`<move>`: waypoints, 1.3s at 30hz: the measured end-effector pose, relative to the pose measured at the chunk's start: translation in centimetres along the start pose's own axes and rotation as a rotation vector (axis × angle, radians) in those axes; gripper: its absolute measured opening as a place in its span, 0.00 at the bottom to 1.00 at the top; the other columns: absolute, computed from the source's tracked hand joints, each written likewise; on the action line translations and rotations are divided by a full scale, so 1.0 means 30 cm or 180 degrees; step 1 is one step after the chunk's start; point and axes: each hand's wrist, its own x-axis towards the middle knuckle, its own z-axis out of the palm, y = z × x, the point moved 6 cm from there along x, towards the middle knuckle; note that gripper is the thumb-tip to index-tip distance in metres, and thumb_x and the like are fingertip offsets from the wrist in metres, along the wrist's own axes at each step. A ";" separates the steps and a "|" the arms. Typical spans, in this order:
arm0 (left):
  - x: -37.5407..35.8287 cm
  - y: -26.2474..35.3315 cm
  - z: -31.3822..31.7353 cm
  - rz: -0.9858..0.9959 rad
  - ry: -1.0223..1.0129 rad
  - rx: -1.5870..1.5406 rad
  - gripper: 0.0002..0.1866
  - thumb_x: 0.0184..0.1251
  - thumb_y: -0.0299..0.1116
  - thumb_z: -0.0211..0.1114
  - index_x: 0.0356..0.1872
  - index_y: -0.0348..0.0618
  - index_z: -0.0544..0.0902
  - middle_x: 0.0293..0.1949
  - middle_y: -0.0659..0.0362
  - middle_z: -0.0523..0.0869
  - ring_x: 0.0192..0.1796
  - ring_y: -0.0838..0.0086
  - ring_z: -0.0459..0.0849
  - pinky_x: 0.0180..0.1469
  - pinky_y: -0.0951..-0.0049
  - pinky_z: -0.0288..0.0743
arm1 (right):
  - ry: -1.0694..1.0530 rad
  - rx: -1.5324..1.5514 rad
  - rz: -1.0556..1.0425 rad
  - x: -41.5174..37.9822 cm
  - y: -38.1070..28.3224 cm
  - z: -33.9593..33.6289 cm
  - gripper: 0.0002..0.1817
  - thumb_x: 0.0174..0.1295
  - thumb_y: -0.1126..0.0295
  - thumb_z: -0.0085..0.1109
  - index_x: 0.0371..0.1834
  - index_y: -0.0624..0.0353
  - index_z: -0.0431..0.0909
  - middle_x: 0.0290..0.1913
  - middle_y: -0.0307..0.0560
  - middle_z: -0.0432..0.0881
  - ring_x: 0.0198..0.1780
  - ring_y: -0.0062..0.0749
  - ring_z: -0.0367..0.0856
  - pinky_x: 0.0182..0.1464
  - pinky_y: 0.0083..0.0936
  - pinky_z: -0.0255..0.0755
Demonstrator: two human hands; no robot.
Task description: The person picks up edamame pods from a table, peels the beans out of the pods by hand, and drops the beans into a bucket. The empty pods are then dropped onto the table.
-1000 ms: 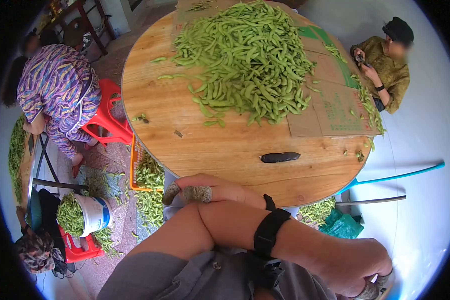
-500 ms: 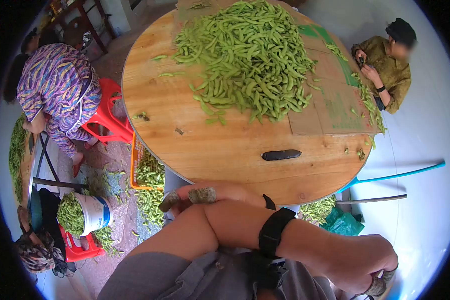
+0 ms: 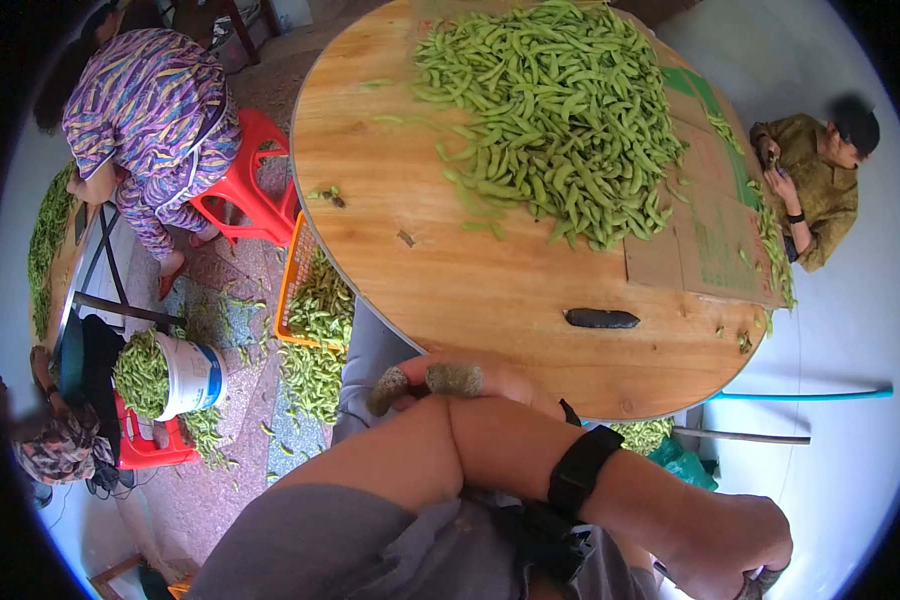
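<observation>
My arms are crossed low in front of the table. My right hand [image 3: 435,382] lies against my left elbow, with rough grey-brown covers on its thumb and a finger. Those fingers are bent, and my left arm hides the palm. At the lower right my left hand [image 3: 735,550] is closed, its fingertips mostly out of sight. A dark cover shows on one of its fingers. Beyond my arms, a dark, long flat object [image 3: 601,318] rests on the round wooden table [image 3: 420,270]. Farther back lies a large heap of green soybean pods [image 3: 570,120].
Flattened cardboard [image 3: 705,255] lies beneath part of the heap. An orange basket [image 3: 292,275] of pods stands left of the table, near a white bucket [image 3: 195,375] with more pods. A person [image 3: 150,110] sits on a red stool [image 3: 255,180]; another person [image 3: 815,185] is at right.
The view has swung left, so the table, the heap and the person at right appear farther right and lower. My crossed arms keep nearly the same pose.
</observation>
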 end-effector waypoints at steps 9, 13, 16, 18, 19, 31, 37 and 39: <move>-0.244 0.021 -0.534 0.0225 0.1485 0.2802 0.14 0.51 0.36 0.66 0.36 0.38 0.80 0.24 0.48 0.80 0.29 0.53 0.80 0.34 0.64 0.75 | 0.0331 -0.0013 -0.0065 0.026 0.031 -0.085 0.13 0.69 0.63 0.49 0.36 0.60 0.78 0.25 0.38 0.73 0.28 0.24 0.71 0.30 0.24 0.67; -0.589 -0.054 -1.114 -0.1709 0.3231 0.3480 0.13 0.61 0.39 0.58 0.34 0.39 0.84 0.25 0.48 0.83 0.28 0.57 0.83 0.35 0.61 0.76 | 0.0980 0.1023 0.0851 0.143 0.036 -0.394 0.12 0.70 0.63 0.45 0.41 0.58 0.77 0.27 0.32 0.73 0.27 0.13 0.66 0.27 0.13 0.59; -0.837 -0.067 -1.395 -0.2904 0.2474 0.5095 0.13 0.63 0.36 0.57 0.38 0.40 0.84 0.40 0.45 0.83 0.43 0.53 0.83 0.43 0.59 0.77 | 0.1128 0.1062 0.0651 0.184 0.221 -0.603 0.17 0.72 0.61 0.44 0.55 0.60 0.74 0.31 0.33 0.76 0.29 0.14 0.66 0.32 0.12 0.61; -0.963 -0.071 -1.500 -0.3607 0.1751 0.5675 0.12 0.63 0.33 0.56 0.42 0.39 0.83 0.46 0.43 0.81 0.46 0.51 0.81 0.46 0.58 0.77 | 0.1372 0.0083 0.0258 0.220 0.285 -0.690 0.21 0.71 0.66 0.46 0.61 0.68 0.68 0.53 0.49 0.78 0.52 0.31 0.77 0.53 0.22 0.70; -1.011 -0.061 -1.537 -0.3788 0.1803 0.5772 0.13 0.63 0.32 0.56 0.45 0.39 0.82 0.48 0.43 0.80 0.47 0.50 0.81 0.47 0.58 0.77 | 0.1363 0.0114 0.0284 0.236 0.310 -0.691 0.21 0.71 0.66 0.46 0.61 0.68 0.68 0.53 0.49 0.78 0.52 0.31 0.77 0.53 0.22 0.70; -0.937 -0.324 -1.453 -0.2522 0.4282 0.3273 0.24 0.67 0.45 0.51 0.51 0.33 0.76 0.48 0.35 0.79 0.52 0.45 0.77 0.52 0.55 0.69 | 0.1175 -0.1808 -0.0168 0.562 0.198 -0.335 0.30 0.66 0.58 0.52 0.66 0.64 0.62 0.61 0.66 0.68 0.62 0.60 0.66 0.64 0.42 0.61; -0.757 -0.411 -1.231 -0.2397 0.3792 0.3194 0.18 0.63 0.40 0.55 0.42 0.32 0.78 0.42 0.38 0.80 0.48 0.46 0.76 0.48 0.53 0.70 | 0.0898 -0.0949 -0.0409 0.615 0.208 -0.197 0.33 0.63 0.54 0.55 0.66 0.63 0.63 0.62 0.62 0.69 0.63 0.54 0.67 0.64 0.38 0.62; -0.725 -0.429 -1.174 -0.2422 0.3683 0.3832 0.17 0.62 0.39 0.56 0.42 0.34 0.79 0.44 0.40 0.79 0.49 0.46 0.75 0.51 0.53 0.70 | 0.0679 -0.0609 -0.0427 0.589 0.162 -0.175 0.32 0.63 0.56 0.55 0.65 0.63 0.64 0.62 0.60 0.70 0.62 0.51 0.69 0.63 0.36 0.62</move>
